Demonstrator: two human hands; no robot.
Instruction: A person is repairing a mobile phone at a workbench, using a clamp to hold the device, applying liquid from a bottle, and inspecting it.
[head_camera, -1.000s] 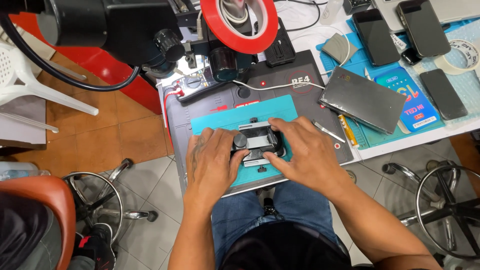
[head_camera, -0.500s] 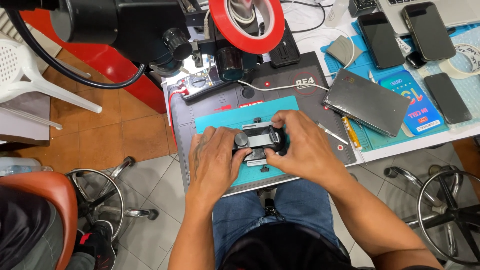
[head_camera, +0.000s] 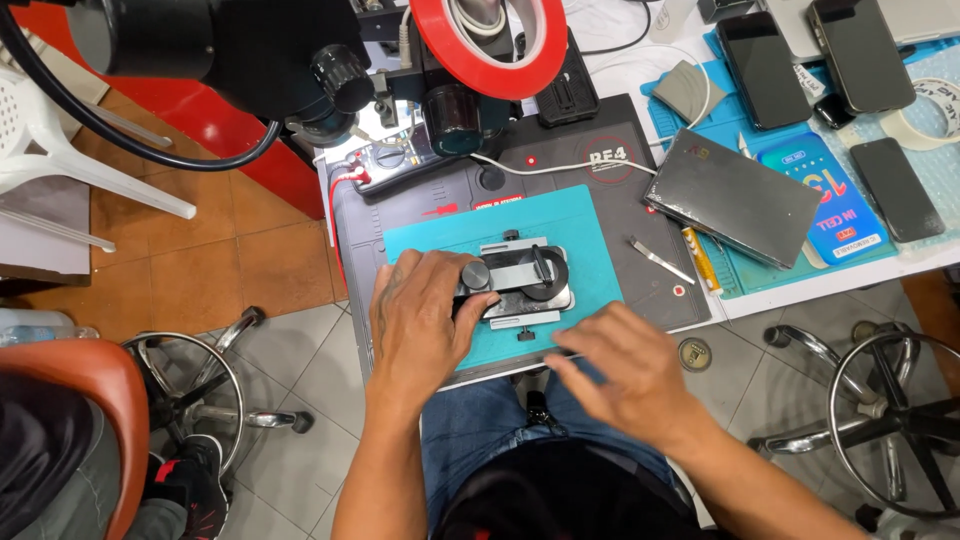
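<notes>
On the teal mat (head_camera: 590, 250) near the middle of the desk sits a small metal clamp holder (head_camera: 520, 280) with black round knobs. The left hand (head_camera: 420, 320) lies on the holder's side at 9 o'clock. Its fingers (head_camera: 462, 300) curl round the edge by one black knob, so it has a loose hold on the holder, not a tight fist. The holder lies flat on the mat.

The right hand (head_camera: 625, 365) is at about 5 o'clock from the holder, near the front edge of the mat. It does not touch the holder. It looks blurry, and its fingers are partly bent. I cannot tell if it has something small in it.

At 3 o'clock from the holder, a thin silver tool (head_camera: 660, 260) lies on the dark grey work pad (head_camera: 560, 160). Just past it is a small yellow tube (head_camera: 706, 262). At 2 o'clock rests a flat dark slab (head_camera: 735, 195), tilted, on a blue mat (head_camera: 830, 215).

At 12 o'clock, a big red ring (head_camera: 480, 45) hangs over the desk on a black microscope (head_camera: 250, 50). A white cable (head_camera: 570, 168) runs across the grey pad. Far off at 1 o'clock, three dark phones (head_camera: 760, 55) lie face up, and a roll of tape (head_camera: 935, 110) sits at the desk's edge.

At 8 o'clock there is an orange chair back (head_camera: 70, 390) and a round metal stool base (head_camera: 200, 390) on the tiled floor (head_camera: 290, 340). Blue jeans (head_camera: 480, 430) show at 6 o'clock.
</notes>
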